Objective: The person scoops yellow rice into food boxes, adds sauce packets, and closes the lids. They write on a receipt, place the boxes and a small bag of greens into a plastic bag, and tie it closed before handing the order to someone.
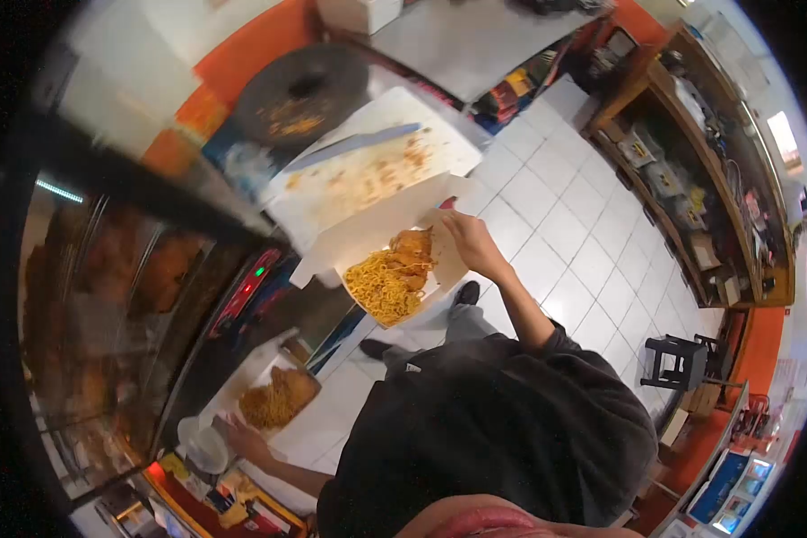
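Observation:
In my right hand [472, 244] is the side wall of an open white takeaway box [448, 266], with the fingers closed on its edge. Yellow noodles [384, 285] and a browned piece of chicken [412, 247] lie inside it. My left hand [245, 441] is at the lower left, against the near side of a second open box [233, 387]. That box holds noodles and fried chicken [278, 399]. Whether the left fingers grip its wall is hard to make out. Beside that hand stands a clear plastic tub [208, 450].
A stained white cutting board [368, 179] bears a long knife [354, 145]. Behind it sits a dark wok [300, 94]. On the left is a glass display cabinet [108, 296]. A wooden shelf [663, 99] and a dark stool [677, 361] stand on the right.

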`<state>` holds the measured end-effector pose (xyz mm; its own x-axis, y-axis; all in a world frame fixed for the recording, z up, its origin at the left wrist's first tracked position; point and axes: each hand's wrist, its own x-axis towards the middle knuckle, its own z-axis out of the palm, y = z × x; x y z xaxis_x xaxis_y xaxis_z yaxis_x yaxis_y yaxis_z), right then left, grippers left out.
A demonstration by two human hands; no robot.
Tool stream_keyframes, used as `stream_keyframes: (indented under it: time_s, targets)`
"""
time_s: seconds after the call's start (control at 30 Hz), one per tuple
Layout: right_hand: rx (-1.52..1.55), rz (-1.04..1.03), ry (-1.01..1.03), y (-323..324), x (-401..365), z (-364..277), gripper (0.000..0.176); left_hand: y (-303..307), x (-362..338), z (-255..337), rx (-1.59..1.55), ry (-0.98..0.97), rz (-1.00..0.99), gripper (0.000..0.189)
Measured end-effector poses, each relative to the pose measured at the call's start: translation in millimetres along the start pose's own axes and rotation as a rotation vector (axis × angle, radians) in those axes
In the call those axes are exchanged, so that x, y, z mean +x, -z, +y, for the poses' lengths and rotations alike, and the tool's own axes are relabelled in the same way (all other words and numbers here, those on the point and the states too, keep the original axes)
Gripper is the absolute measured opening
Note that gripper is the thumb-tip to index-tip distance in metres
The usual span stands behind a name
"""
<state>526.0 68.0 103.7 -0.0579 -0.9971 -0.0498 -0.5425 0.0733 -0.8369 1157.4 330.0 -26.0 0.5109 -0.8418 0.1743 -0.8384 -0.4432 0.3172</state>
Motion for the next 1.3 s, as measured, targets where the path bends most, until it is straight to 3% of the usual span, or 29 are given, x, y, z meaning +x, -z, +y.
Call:
stream_keyframes:
  time_s: [0.03, 0.07, 0.17, 0.2, 0.23, 0.27, 0.33, 0.37, 0.4, 0.43, 0.53, 0.7, 0.8, 0.83, 0.9, 0.97, 1.03, 1.17, 1.23, 1.3]
  targets:
    - [-0.005, 0.019, 0.000, 28.8, 1.9, 24.0, 0.031, -17.7, -6.1, 4.8, -0.342, 0.065, 0.017, 0.049]
    - [-0.013, 0.106, 0.012, 54.1, -2.6, 44.9, 0.030, 1.5, -13.0, 59.6, 0.200, -0.019, -0.049, 0.050]
    - [-0.027, 0.198, -0.028, 145.7, 0.9, 94.6, 0.028, -16.3, -21.8, 190.9, -0.034, -0.069, -0.126, 0.052]
    - [-0.039, 0.213, -0.090, 174.7, 2.3, 105.1, 0.028, -36.5, -19.3, 230.5, -0.164, 0.212, -0.215, 0.055]
    - [-0.047, 0.227, -0.152, 200.2, 4.7, 116.2, 0.028, -4.8, -9.5, 360.3, -0.128, 0.233, -0.294, 0.054]
    - [-0.062, 0.261, -0.123, 219.7, 7.3, 132.8, 0.029, -49.6, 3.9, 345.4, -0.059, -0.002, -0.499, 0.044]
    - [-0.039, 0.292, -0.150, 254.0, 14.0, 169.2, 0.029, -58.9, 14.6, 474.0, -0.249, 0.197, -0.537, 0.049]
    - [-0.023, 0.327, -0.173, 268.2, 19.7, 183.7, 0.029, -69.0, 20.7, 517.8, -0.241, -0.005, -0.542, 0.048]
    - [0.006, 0.335, -0.145, 285.6, 25.4, 190.0, 0.032, -80.2, 27.1, 560.7, -0.301, -0.038, -0.546, 0.047]
    - [0.007, 0.328, -0.142, 301.7, 33.2, 200.7, 0.032, -103.2, 30.0, 590.2, -0.299, -0.230, -0.374, 0.043]
    - [0.005, 0.354, -0.269, 343.0, 56.0, 232.8, 0.034, -130.7, 62.3, 696.9, -0.257, -0.220, -0.595, 0.043]
    - [0.179, 0.540, -0.353, 410.0, 106.0, 325.7, 0.034, -232.1, 106.5, 834.4, -0.306, -0.446, -0.542, 0.042]
    - [0.064, 0.565, -0.408, 458.4, 130.6, 368.8, 0.034, -243.0, 133.8, 933.5, -0.491, -0.486, -0.573, 0.042]
    - [0.036, 0.558, -0.437, 474.5, 145.0, 381.4, 0.034, -268.5, 150.8, 957.4, -0.439, -0.555, -0.456, 0.041]
    - [0.102, 0.525, -0.477, 505.7, 171.7, 389.8, 0.034, -319.9, 194.9, 1003.1, -0.355, -0.525, -0.459, 0.040]
    - [0.043, 0.589, -0.393, 523.1, 215.1, 368.1, 0.033, -325.5, 225.1, 1062.3, -0.374, -0.517, -0.410, 0.039]
    - [-0.003, 0.626, -0.448, 544.9, 239.0, 378.3, 0.032, -342.9, 241.1, 1111.0, -0.393, -0.502, -0.382, 0.038]
    - [0.128, 0.481, -0.544, 584.7, 327.0, 407.6, 0.031, -406.2, 284.0, 1217.4, -0.369, -0.358, -0.251, 0.027]
    - [0.064, 0.536, -0.465, 594.7, 378.5, 427.7, 0.031, -435.7, 294.0, 1259.8, -0.249, -0.187, -0.227, 0.024]
    - [0.013, 0.365, -0.431, 612.7, 443.3, 449.7, 0.033, -467.8, 307.2, 1304.9, -0.285, -0.121, -0.191, 0.023]
